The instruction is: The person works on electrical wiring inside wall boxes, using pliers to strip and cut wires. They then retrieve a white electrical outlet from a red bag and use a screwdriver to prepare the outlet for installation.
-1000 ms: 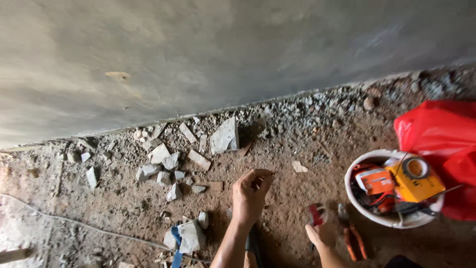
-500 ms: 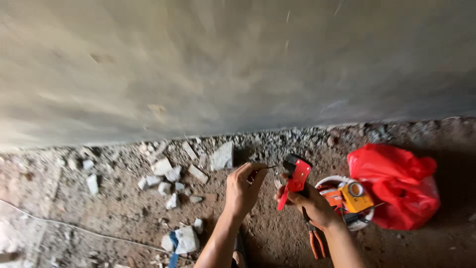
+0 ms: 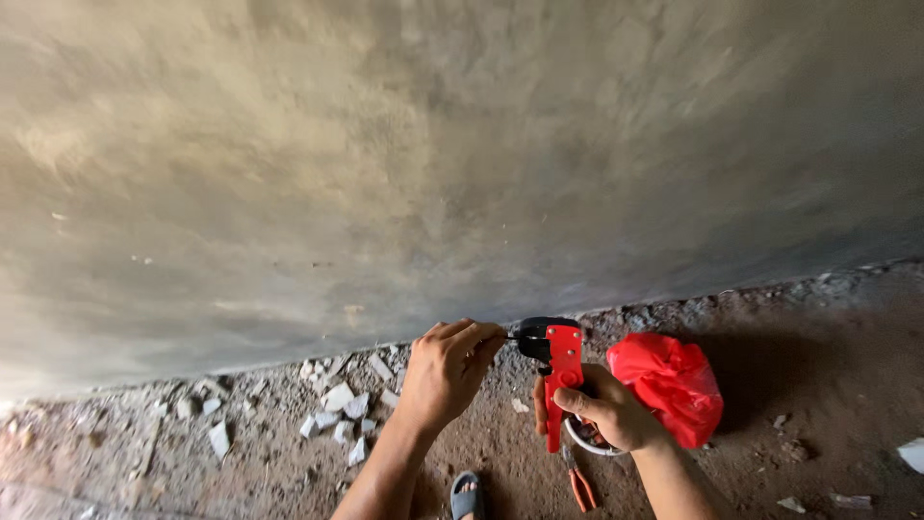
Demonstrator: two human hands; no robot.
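The right hand is curled tight around the red handles of a hand tool, fingers wrapped over the front of the grip and thumb behind. The tool stands nearly upright, its black head at the top pointing left toward the other hand. The left hand is closed in a loose fist, fingertips pinched together just beside the tool's black head; something thin and dark runs from those fingertips into the head, too small to tell what it is. Both hands are raised in front of a grey plastered wall that fills most of the view.

Below the right hand the white rim of a bucket shows, mostly hidden by the wrist. Just right of it lies a red plastic bag, touching or nearly touching the bucket. Near the bucket, closer to the person, a pair of orange-handled pliers lies on the dirt floor. Broken white rubble pieces are scattered along the foot of the wall to the left of the hands. A grey sandal shows at the near edge, between the two forearms.
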